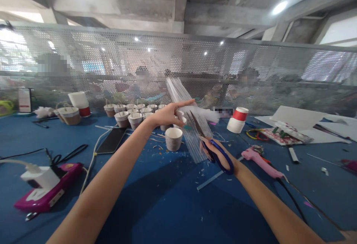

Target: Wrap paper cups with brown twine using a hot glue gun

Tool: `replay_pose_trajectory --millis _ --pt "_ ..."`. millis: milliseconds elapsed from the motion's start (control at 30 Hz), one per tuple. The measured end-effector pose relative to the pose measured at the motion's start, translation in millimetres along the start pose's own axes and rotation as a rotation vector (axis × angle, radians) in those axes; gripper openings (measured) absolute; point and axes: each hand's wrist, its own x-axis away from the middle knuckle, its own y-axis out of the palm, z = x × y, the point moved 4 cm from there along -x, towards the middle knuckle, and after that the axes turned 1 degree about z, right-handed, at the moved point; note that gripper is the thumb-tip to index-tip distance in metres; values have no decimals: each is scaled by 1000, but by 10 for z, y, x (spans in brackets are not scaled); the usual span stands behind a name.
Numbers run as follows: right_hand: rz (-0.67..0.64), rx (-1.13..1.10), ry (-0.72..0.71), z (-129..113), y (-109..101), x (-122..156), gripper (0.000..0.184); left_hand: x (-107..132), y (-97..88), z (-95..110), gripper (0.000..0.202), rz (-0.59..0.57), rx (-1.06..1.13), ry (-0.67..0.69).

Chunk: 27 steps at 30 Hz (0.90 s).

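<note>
Left hand (pixel 167 116) pinching clear plastic sheet (pixel 189 125) upright above blue table (pixel 156 199), long axis slanting down-right; right hand (pixel 220 155) just below, gripping blue scissors (pixel 212 145), blades parted into sheet's lower edge

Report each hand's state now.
Left hand: shut on the clear ribbed sheet.
Right hand: shut on blue-handled scissors, blades at the sheet.

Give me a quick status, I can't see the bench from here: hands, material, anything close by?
Left hand holds clear plastic sheet up. Right hand grips blue-handled scissors, blades open at the sheet. Paper cup just below; pink glue gun at right.
</note>
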Motion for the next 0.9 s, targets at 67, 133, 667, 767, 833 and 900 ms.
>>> replay_pose_trajectory --millis 67,133,667,767,833,900 --pt "-1 15 0 9 -6 3 40 -3 3 -3 89 -8 10 4" --pt "-4 17 -2 22 -10 2 40 -5 5 -5 89 -14 21 11" --pt "48 -68 90 130 -31 11 43 -10 13 -28 90 -24 51 10" --pt "33 -63 74 105 -23 15 43 -16 27 -36 89 -27 68 3" --pt "15 -54 53 84 -12 12 43 -22 37 -32 85 -23 88 6" --pt "8 -48 29 74 -8 3 43 -30 41 -22 78 -8 95 8"
